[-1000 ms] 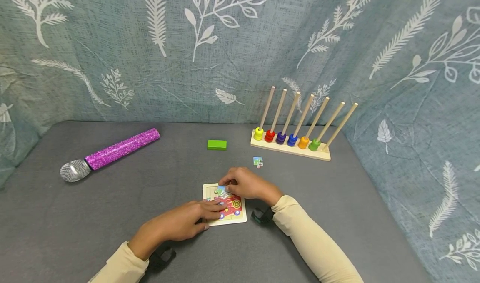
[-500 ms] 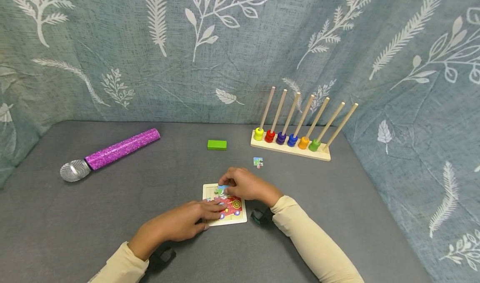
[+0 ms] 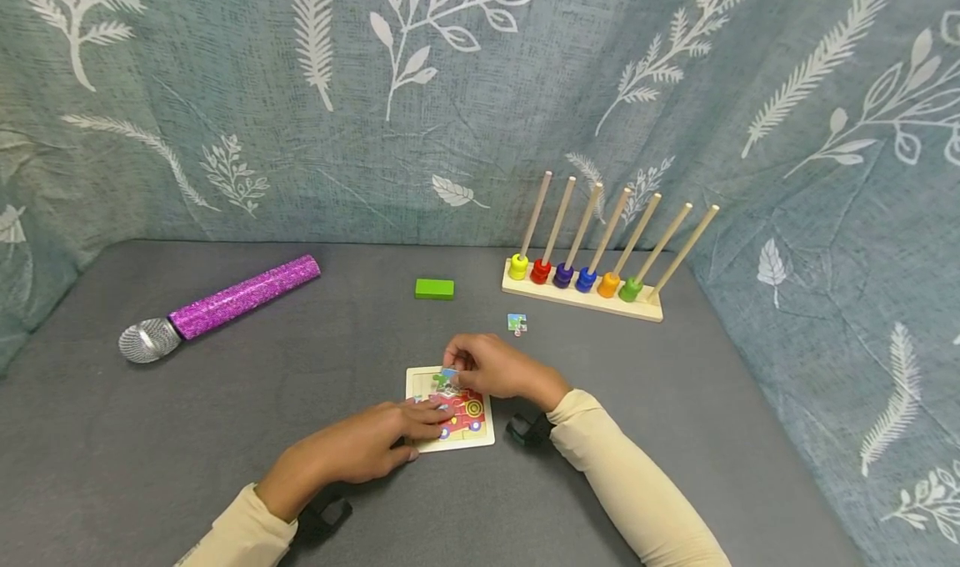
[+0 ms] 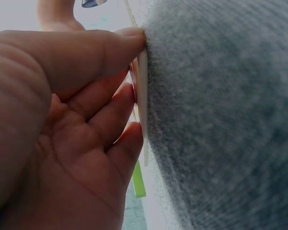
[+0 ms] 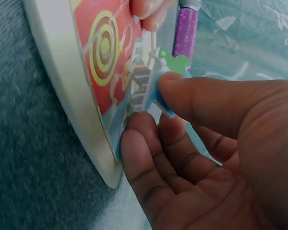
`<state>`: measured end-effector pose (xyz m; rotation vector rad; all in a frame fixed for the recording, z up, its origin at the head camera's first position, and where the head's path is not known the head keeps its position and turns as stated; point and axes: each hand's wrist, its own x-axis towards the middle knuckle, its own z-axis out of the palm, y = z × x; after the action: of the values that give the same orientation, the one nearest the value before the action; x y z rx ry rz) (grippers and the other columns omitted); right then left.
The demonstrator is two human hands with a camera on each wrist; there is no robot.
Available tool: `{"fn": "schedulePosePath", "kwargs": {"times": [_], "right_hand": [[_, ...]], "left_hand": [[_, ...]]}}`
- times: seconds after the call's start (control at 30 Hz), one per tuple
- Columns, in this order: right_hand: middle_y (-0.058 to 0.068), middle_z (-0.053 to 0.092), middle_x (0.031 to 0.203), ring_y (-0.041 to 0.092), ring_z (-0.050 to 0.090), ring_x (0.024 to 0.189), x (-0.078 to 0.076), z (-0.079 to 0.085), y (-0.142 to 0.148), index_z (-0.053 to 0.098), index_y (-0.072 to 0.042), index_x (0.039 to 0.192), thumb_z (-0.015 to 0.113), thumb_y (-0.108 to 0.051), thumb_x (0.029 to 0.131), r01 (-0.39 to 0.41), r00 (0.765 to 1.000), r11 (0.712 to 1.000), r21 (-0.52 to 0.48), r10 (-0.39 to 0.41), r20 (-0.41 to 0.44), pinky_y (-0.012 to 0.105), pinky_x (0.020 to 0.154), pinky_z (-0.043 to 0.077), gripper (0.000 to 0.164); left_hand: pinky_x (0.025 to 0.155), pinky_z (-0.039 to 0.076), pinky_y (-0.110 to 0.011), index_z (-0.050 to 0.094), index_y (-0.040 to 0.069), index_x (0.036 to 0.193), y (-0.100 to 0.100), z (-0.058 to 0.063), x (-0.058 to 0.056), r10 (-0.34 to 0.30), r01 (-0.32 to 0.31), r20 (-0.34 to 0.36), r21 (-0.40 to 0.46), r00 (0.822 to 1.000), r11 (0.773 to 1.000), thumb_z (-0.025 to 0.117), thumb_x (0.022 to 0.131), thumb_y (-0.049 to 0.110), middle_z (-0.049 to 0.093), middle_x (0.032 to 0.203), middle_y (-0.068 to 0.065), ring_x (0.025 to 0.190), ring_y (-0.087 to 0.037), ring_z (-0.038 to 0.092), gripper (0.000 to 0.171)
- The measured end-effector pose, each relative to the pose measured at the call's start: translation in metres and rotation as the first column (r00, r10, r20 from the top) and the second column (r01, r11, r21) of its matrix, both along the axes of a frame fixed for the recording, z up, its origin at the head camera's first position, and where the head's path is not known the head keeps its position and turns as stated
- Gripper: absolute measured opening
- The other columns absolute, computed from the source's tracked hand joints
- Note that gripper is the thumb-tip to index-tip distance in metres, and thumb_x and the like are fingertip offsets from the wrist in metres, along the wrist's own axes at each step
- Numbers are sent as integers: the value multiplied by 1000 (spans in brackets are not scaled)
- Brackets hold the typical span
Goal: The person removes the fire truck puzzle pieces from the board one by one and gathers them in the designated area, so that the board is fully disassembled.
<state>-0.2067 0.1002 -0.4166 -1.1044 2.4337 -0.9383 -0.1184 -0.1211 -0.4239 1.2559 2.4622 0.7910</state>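
Observation:
A square wooden jigsaw puzzle point(image 3: 480, 440) with a pale frame and a red vehicle picture lies on the table. My left hand point(image 3: 375, 442) rests on its left side, fingers extended across the picture and thumb at the near-left edge; the left wrist view shows the thumb point(image 4: 129, 40) right at the frame's edge. Between thumb and fingers, my right hand point(image 3: 498, 371) pinches a puzzle piece point(image 5: 151, 86) with blue sky, green leaf shapes and a grey ladder. The piece is tilted over the upper part of the picture. Another puzzle piece point(image 3: 517, 323) lies on the table beyond my right hand.
A green block point(image 3: 434, 289) lies behind the puzzle. At the back right stands a wooden peg rack point(image 3: 581, 293) with coloured beads on upright rods. A glittery purple microphone point(image 3: 243, 298) lies at the left. A patterned curtain point(image 3: 337, 158) hangs behind the table.
My right hand has shifted slightly right, and the pinched puzzle piece now tilts up more from the picture. The left hand stays in place.

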Motion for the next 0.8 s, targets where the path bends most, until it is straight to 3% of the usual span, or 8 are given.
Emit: {"fn": "schedulePosePath", "kwargs": {"times": [0.37,0.6,0.8], "right_hand": [[-3,59,81,6,53,72,0,1,7,59,-7,94,61,2,90,-37,999,999,-16,37,7,21,64,46,10],[-1,61,85,8,56,77,1,0,11,61,-7,96,61,1,93,11,1000,994,-109,-9,22,24,68,49,8],[-1,62,86,7,57,77,-2,0,16,64,-6,98,62,0,93,35,999,992,-124,-35,3,23,68,50,7]], "left_hand": [[105,38,-52,62,1,129,1,3,1,6,-6,11,0,1000,1000,63,89,-5,49,144,-7,134,-30,42,41],[105,39,-50,62,1,130,1,2,0,4,-4,-4,1,1000,1000,62,88,-5,50,143,-8,133,-29,44,43],[104,40,-51,63,2,129,0,2,1,4,-4,-19,-1,1000,1000,63,88,-5,51,142,-7,133,-29,44,41]]}}
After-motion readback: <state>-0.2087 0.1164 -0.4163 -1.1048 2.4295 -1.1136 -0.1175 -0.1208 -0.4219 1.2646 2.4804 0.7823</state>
